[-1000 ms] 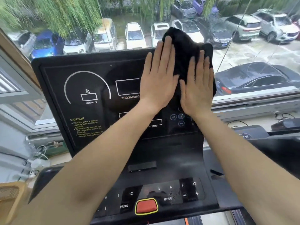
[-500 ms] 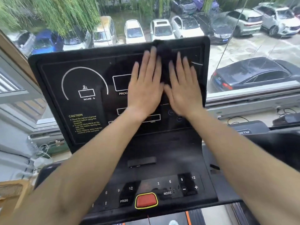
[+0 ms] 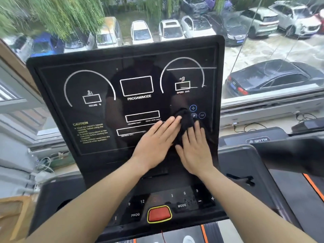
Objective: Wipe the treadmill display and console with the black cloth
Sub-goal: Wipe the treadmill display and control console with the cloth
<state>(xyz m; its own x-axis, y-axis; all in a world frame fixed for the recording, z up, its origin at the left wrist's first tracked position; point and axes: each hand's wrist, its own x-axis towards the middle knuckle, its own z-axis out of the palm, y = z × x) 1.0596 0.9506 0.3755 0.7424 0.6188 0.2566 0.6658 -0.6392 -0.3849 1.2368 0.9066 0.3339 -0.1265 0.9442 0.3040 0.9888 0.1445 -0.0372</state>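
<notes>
The treadmill display [image 3: 98, 74] is a glossy black upright panel with white dials and boxes and a yellow caution text. Below it lies the console [image 3: 177, 206] with number keys and a red stop button [image 3: 159, 214]. The black cloth [image 3: 184, 122] is bunched against the display's lower right part, mostly covered by my hands. My left hand [image 3: 156, 144] lies flat on the cloth's left side, fingers together. My right hand [image 3: 194, 149] presses flat on its right side. Both palms pin the cloth to the panel.
A large window [image 3: 263, 41] stands directly behind the display, with parked cars outside. A second treadmill [image 3: 259, 139] sits to the right. Cables [image 3: 43, 165] lie on the sill at the left. An orange-edged belt [image 3: 313, 188] runs at the lower right.
Both hands have slid the cloth from the display's top right edge down to its lower right area. The upper display and speed dial are uncovered now.
</notes>
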